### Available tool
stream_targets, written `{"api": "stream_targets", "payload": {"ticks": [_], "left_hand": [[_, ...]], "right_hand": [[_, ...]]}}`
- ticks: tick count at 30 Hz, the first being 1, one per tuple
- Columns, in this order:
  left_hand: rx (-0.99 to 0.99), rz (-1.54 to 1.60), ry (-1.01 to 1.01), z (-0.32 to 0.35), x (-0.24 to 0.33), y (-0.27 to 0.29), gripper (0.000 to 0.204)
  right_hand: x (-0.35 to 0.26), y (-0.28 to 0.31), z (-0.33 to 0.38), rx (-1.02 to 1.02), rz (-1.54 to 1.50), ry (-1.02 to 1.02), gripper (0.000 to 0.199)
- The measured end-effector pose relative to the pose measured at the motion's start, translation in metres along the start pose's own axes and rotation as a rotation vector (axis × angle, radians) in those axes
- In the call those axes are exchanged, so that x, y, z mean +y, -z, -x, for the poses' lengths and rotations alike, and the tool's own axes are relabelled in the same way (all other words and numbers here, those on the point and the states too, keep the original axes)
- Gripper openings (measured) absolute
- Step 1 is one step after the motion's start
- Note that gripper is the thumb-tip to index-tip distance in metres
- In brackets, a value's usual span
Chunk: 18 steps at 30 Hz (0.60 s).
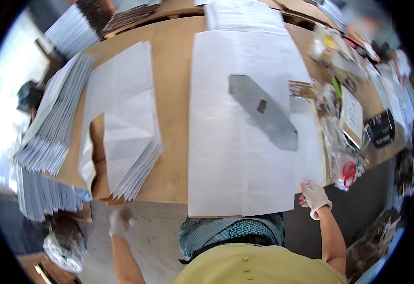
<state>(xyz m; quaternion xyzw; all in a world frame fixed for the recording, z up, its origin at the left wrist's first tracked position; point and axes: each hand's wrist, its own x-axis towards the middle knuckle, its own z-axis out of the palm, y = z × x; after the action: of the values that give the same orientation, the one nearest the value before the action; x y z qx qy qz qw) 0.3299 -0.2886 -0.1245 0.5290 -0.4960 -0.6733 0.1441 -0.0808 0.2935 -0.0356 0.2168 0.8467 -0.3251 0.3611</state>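
My left hand (121, 221), in a pale glove, hangs off the table's front edge just below a folded white paper stack (130, 142); motion blurs its fingers. At the front right edge is my right hand (316, 199), gloved with bare fingertips, its fingers loosely bent and apart, beside the corner of the white sheets. In front of me lies a large pile of white paper sheets (216, 156). A flat grey plate (264, 112) with clipped corners and a small dark patch in its middle rests slantwise on top of it.
Stacks of folded white paper (58, 116) line the left side. On the right lie plastic bags (332, 137), red-handled scissors (348, 173), a lettered white card (352, 116) and a black box-like object (381, 128). Another person (365, 28) is at the far right.
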Motion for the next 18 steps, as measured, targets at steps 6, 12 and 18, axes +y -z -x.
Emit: {"api": "stream_targets", "payload": {"ticks": [6,12,18], "left_hand": [[-0.805,-0.210,0.459,0.066,0.042,-0.171,0.042],[-0.478,-0.804,-0.255,0.065,0.042,-0.272,0.035],[-0.354,-0.568,-0.850,0.025,0.097,-0.355,0.025]], "right_hand": [[-0.025,-0.017,0.012,-0.151,-0.003,0.062,0.045],[-0.015,-0.045,0.001,0.171,0.351,0.678,0.041],[-0.092,-0.008,-0.038,0.465,0.179,0.815,0.035]]}}
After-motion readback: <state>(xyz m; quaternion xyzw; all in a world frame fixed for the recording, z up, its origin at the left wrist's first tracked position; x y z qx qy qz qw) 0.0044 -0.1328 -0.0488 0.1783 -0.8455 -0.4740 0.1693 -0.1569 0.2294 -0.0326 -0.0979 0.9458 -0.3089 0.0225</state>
